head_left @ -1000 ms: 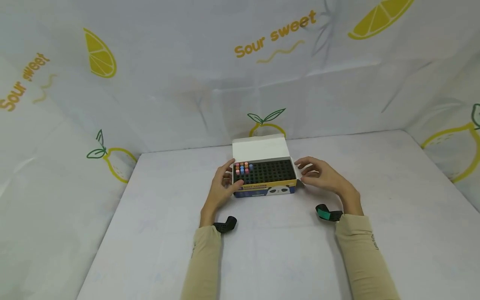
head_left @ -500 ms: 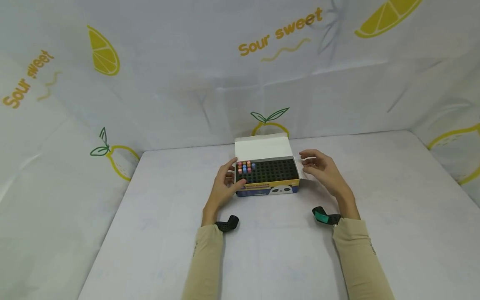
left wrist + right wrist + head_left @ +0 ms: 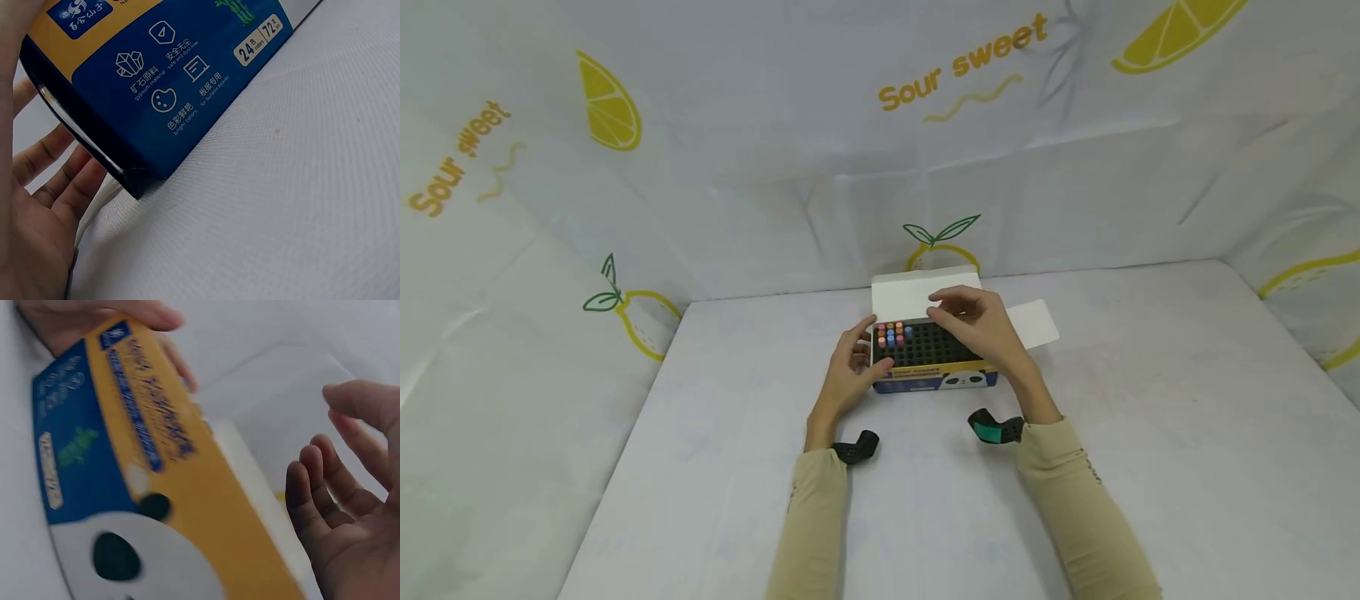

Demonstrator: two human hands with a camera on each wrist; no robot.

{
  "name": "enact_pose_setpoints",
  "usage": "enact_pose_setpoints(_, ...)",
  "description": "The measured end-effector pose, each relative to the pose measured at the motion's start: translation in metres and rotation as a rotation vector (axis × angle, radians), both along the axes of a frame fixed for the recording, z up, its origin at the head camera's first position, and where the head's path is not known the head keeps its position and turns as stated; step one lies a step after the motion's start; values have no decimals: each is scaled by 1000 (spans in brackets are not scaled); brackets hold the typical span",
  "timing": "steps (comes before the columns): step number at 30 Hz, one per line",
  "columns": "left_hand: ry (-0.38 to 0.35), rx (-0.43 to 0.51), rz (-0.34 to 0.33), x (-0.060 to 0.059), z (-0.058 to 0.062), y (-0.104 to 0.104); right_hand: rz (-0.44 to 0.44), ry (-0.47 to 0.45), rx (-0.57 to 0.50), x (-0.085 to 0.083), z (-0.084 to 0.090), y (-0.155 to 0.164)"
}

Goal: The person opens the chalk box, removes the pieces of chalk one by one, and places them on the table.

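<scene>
Nearest us, two beige sleeves (image 3: 808, 533) reached over the white table (image 3: 917, 517), the right one swung inward since half a second earlier. Past them, toward the table's back edge, the box (image 3: 917, 387) stood where it had been. The left hand (image 3: 842, 383) still gripped its left end, thumb on the front edge, fingers about the end. The right hand (image 3: 988, 329) had left the opposite end and hung over the black tray (image 3: 928, 346), fingers loosely curved, thumb and index apart; we saw nothing between them. The coloured sticks (image 3: 891, 337) filled the same left-hand slots, so we judged none had been added or taken. The side flap (image 3: 1033, 323) now spread outward, which seemed to us to free that end. Farther back, the lid (image 3: 898, 293) leaned open before the lemon-print backdrop (image 3: 760, 167).
</scene>
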State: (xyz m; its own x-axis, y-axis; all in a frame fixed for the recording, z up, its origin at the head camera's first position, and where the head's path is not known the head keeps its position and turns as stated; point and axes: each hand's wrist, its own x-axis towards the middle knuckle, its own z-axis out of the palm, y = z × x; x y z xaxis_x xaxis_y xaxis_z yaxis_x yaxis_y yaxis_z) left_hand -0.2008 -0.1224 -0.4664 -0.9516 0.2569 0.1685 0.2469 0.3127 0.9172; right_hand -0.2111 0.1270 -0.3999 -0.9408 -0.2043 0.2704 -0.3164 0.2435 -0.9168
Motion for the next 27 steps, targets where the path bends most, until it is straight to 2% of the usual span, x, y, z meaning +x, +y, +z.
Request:
enact_pose_setpoints(3,11,-7,6,-7,-16,-1,12,12,81,-4,-8,-13)
enact_pose_setpoints(5,20,-11,10,-7,-20,-1,24,13,132,-5,-13,-18)
enact_pose_setpoints(10,36,4,10,-7,-19,-2,46,54,224,-4,-17,-23)
enact_pose_setpoints(20,43,4,16,-6,-16,-3,7,127,377,-4,-16,-31)
enact_pose_setpoints(27,48,13,12,-7,-16,-3,-18,123,429,-4,-12,-36)
